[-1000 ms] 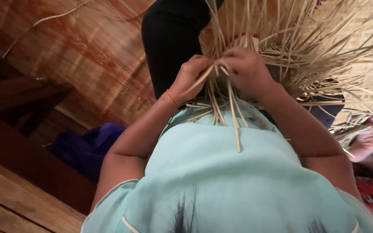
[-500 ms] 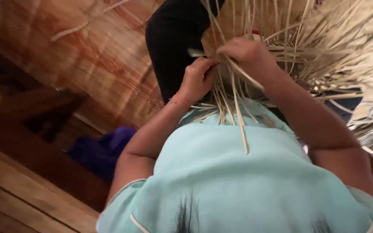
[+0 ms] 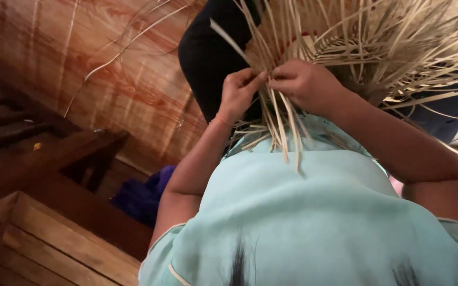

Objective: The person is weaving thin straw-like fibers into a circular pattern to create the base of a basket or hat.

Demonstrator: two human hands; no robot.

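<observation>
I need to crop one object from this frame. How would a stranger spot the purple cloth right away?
Start at the wood-grain floor on the left and go down past the dark wooden bench. The purple cloth lies crumpled below it, beside the person's left elbow. It is the only soft, purple thing among brown wood and pale straw strips.

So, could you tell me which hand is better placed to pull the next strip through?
Probably the right hand: its fingertips already pinch the strips at the weave, while the left hand grips the bundle beside it, steadying.
</observation>
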